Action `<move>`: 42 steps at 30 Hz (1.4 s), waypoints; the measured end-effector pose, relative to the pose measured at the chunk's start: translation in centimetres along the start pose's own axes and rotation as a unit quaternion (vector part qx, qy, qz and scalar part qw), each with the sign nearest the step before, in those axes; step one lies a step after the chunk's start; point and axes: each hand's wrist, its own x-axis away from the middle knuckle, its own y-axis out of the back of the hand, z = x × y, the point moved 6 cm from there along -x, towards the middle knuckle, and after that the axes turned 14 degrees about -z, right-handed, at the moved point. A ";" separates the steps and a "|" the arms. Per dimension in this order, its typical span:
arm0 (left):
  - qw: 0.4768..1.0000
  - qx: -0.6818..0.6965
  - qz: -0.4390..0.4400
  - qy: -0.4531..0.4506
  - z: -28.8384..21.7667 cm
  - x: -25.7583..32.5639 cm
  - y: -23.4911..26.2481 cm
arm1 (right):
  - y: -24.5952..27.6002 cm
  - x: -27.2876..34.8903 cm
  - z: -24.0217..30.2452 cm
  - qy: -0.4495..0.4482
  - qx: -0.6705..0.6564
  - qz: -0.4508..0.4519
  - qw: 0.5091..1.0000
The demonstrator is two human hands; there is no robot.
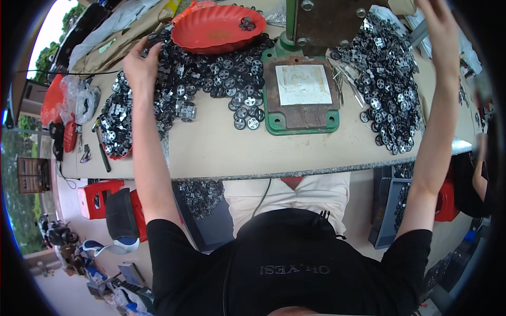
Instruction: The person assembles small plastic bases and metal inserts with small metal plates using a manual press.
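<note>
My left hand [141,64] reaches to the far left of the table, thumb and forefinger apart. It is beside a large heap of small black and silver wheel-and-axle parts [182,68], close to the red scalloped plate [203,31]. A few black wheels [247,23] lie in that plate. My right hand [440,21] stretches to the upper right with its fingers apart, partly cut off by the frame's edge. Below it spreads a second heap of black wheels [387,95]. Between the heaps stands a green press [301,120] with a white square pad [304,84] on its base.
Thin metal rods [348,81] lie right of the press. A green-handled tool [103,150] and plastic bags [79,100] are at the left. Under the table edge are grey bins [387,210] of parts and red stools [100,199]. Another person's arm [479,176] shows far right.
</note>
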 end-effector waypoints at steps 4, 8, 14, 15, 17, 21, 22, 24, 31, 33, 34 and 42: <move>0.989 -0.036 -0.027 -0.144 -1.6 2.5 2.2 | 1.7 11.0 -3.3 -0.175 0.017 0.075 0.982; 0.942 0.090 0.323 0.031 -3.5 13.9 -0.4 | 4.4 18.1 -3.1 -0.233 0.061 0.117 0.964; 0.953 0.084 0.292 -0.020 -5.2 20.8 -0.9 | 6.0 21.5 -4.1 -0.289 0.140 0.163 0.933; 0.959 0.056 0.277 0.021 -5.0 21.0 -0.5 | 5.8 21.5 -4.1 -0.288 0.147 0.161 0.932; 0.971 0.020 0.236 0.018 -5.0 21.4 0.5 | 5.5 21.1 -4.1 -0.262 0.200 0.213 0.920; 0.967 0.103 0.203 0.113 -4.1 22.2 1.0 | 5.6 21.7 -4.4 -0.255 0.224 0.267 0.902; 0.965 0.110 0.209 0.112 -4.5 22.4 1.0 | 5.5 22.1 -4.7 -0.259 0.239 0.279 0.893; 0.863 0.347 0.223 0.293 -4.6 22.9 1.0 | 4.5 21.5 -3.6 -0.134 0.300 0.308 0.893; 0.605 0.547 0.351 0.460 -8.0 29.3 -0.5 | 2.4 21.5 -5.8 -0.089 0.223 0.394 0.887; 0.582 0.553 0.366 0.471 -8.8 30.3 -0.7 | 1.6 21.6 -5.4 -0.093 0.215 0.397 0.887; 0.559 0.557 0.382 0.481 -9.4 30.9 -0.9 | 1.2 21.7 -5.4 -0.101 0.209 0.400 0.887; 0.543 0.562 0.384 0.492 -9.8 31.6 -1.3 | 1.1 23.8 -2.0 -0.034 0.145 0.391 0.908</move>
